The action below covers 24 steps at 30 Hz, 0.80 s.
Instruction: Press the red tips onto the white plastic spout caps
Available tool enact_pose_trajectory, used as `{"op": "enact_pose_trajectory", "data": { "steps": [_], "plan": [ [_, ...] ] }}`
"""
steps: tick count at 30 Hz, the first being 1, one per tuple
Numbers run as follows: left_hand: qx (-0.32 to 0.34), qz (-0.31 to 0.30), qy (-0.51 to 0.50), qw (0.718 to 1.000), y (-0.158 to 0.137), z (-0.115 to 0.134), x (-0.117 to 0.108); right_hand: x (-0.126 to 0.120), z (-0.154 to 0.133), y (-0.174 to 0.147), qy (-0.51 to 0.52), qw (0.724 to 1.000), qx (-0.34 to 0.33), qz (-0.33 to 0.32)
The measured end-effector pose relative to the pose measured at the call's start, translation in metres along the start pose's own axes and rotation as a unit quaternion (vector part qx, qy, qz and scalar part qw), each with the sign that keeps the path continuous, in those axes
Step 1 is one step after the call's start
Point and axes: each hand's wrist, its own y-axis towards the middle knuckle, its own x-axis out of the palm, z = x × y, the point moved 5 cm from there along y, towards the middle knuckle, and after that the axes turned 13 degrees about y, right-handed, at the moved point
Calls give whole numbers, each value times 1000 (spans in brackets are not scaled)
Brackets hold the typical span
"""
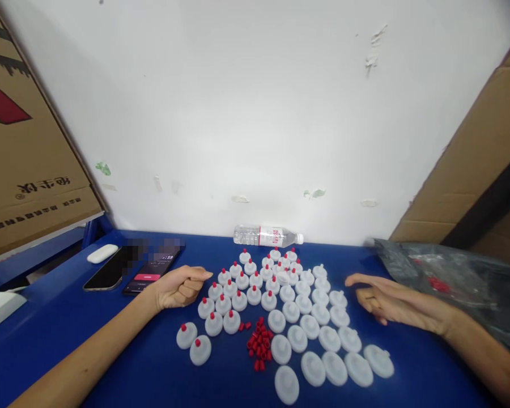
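Note:
My left hand (182,288) is closed in a loose fist on the left, thumb on top, with nothing visible in it. It rests beside white plastic caps with red tips (230,290), which stand in a group to its right. On the right, my right hand (389,300) hovers or rests near the plain white caps (321,313); one finger points left and the others curl loosely, and no object shows in it. A small pile of red tips (260,344) lies between the two groups of caps, at the front.
A clear bottle (267,236) lies against the white wall. Two phones (155,266) and a white oval case (102,254) are at the left. A grey plastic bag (463,277) with red bits lies at the right. Cardboard boxes (34,147) flank the blue table (153,368).

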Motion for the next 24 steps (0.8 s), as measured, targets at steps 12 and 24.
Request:
{"op": "enact_pose_trajectory", "data": {
  "steps": [12, 24],
  "plan": [
    [-12, -7, 74, 997, -4, -1, 2, 6, 1, 4, -13, 998, -3, 57],
    [7, 40, 111, 993, -3, 1, 1, 6, -8, 11, 26, 987, -61, 147]
  ]
}}
